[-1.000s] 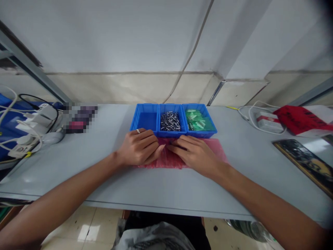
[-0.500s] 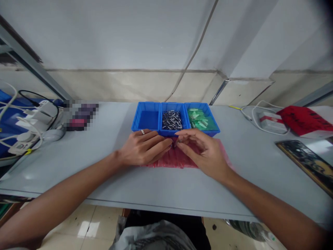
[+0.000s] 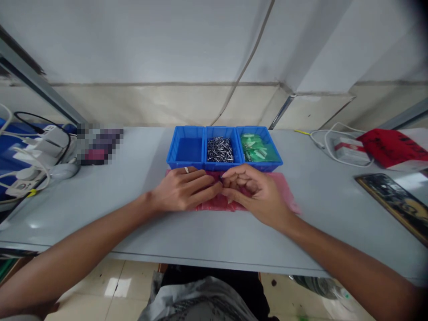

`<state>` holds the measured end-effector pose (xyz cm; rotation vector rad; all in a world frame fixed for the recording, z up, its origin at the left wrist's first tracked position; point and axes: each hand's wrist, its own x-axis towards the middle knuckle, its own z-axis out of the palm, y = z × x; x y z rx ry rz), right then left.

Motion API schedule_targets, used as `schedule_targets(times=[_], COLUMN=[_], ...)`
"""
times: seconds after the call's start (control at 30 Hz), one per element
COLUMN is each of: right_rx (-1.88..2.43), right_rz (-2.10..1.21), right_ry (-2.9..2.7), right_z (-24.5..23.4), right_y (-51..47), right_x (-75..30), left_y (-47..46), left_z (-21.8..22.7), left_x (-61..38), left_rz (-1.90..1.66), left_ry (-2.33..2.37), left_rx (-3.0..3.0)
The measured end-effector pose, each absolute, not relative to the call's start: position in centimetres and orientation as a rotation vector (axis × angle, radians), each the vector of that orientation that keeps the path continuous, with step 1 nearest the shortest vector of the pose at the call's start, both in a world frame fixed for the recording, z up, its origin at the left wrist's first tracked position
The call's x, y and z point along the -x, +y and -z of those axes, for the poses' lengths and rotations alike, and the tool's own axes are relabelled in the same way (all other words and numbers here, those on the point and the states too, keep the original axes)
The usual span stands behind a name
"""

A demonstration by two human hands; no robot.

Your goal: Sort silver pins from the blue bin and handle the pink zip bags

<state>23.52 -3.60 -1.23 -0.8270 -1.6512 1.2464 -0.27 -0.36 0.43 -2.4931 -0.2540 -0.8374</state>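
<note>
A blue plastic tray (image 3: pixel 224 148) with three compartments stands just beyond my hands. Its middle compartment holds a pile of small metal pins (image 3: pixel 220 150), and its right one holds green packets (image 3: pixel 257 149). The left compartment shows its blue floor. A pink plastic bag (image 3: pixel 284 189) lies flat on the table in front of the tray, partly under both hands. My left hand (image 3: pixel 185 189), with a ring on one finger, rests on the bag. My right hand (image 3: pixel 254 194) is curled, its fingertips beside the left fingertips. Anything between them is hidden.
A grey table (image 3: pixel 100 218) runs across the view. At the left are a power strip with white chargers and cables (image 3: pixel 43 145) and a blurred object (image 3: pixel 100 145). At the right lie a white box (image 3: pixel 351 151), a red packet (image 3: pixel 391 147) and a dark patterned board (image 3: pixel 391 200).
My right hand has lifted from lying flat on the bag and curled, its fingers now near my left fingertips. My left hand has slid slightly right. The view has tilted a little.
</note>
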Motion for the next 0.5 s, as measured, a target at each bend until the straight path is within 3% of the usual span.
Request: schedule_targets(times=[0.27,0.5], right_rx=[0.841,0.826], right_rz=[-1.011,-1.062], right_ry=[-1.626,-1.546], right_z=[0.54,0.31], right_y=[-3.71,-3.87], right_x=[-23.72,-23.80], left_y=[-0.04,-0.25], left_z=[-0.74,-0.74], left_x=[0.44,0.32], left_rz=[0.925,0.966], left_ry=[-0.401,-0.403], left_rx=[2.426,2.434])
